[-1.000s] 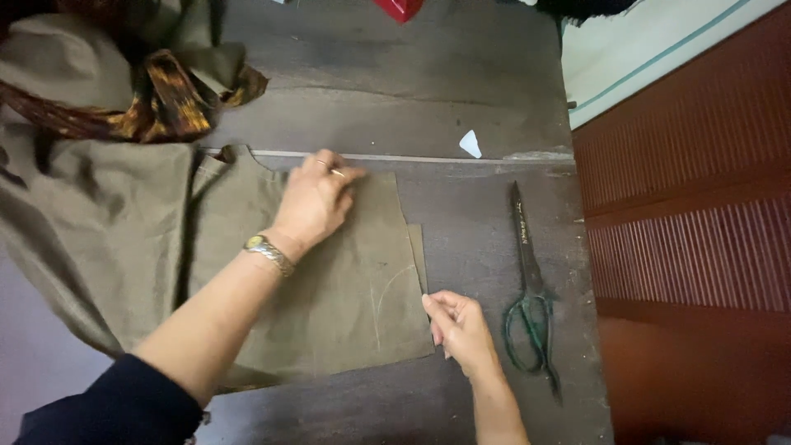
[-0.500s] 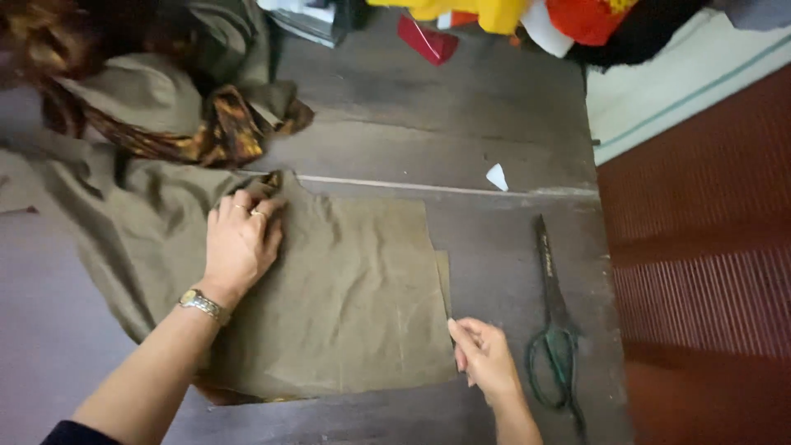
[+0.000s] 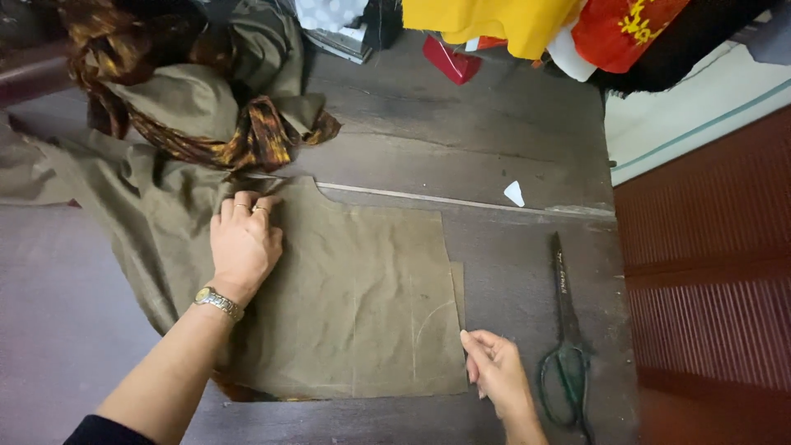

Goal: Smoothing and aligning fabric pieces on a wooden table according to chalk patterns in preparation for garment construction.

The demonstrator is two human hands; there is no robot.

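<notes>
left hand [image 3: 245,244]: grip open, flat on green cloth [image 3: 362,288] | right hand [image 3: 497,372]: grip pinches cloth's edge | scissors [image 3: 564,330] just beside it on surface [image 3: 461,156]

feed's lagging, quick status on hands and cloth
Left hand flat on olive cloth. Right hand pinching its right edge. Scissors beside it, untouched.

Left hand [image 3: 243,245] flat, fingers spread, palm down, right hand [image 3: 498,372] loosely curled, fingertips pinched
</notes>
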